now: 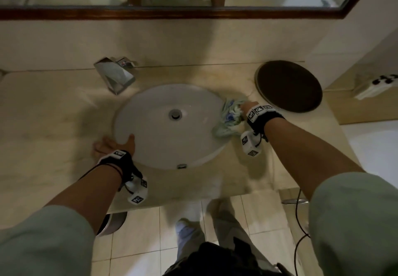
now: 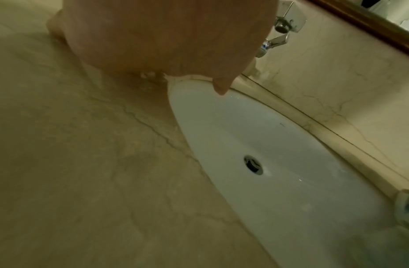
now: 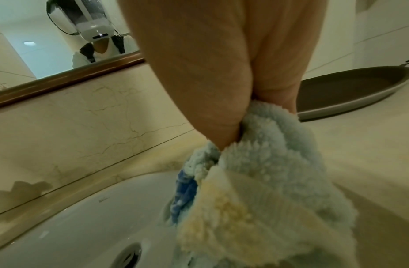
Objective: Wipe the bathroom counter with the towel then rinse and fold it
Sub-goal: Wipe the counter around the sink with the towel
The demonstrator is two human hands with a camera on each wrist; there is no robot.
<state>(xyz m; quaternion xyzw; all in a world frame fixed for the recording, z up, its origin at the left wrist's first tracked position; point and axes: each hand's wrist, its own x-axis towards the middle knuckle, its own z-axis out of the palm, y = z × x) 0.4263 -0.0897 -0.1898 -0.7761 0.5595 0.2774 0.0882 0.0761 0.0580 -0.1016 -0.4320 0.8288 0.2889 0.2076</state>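
One step underway: right hand point(image 1: 247, 107) grips the bunched towel point(image 1: 229, 117) on the worktop point(image 1: 53, 114) beside the sink point(image 1: 150, 137); left hand point(image 1: 114, 145) rests flat, fingers relaxed. Rinsing and folding remain.

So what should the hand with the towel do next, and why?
Probably sweep the towel on along the counter beside the sink. The right hand grips it bunched at the sink's right rim, the left hand rests on the left rim, and the tap looks untouched.
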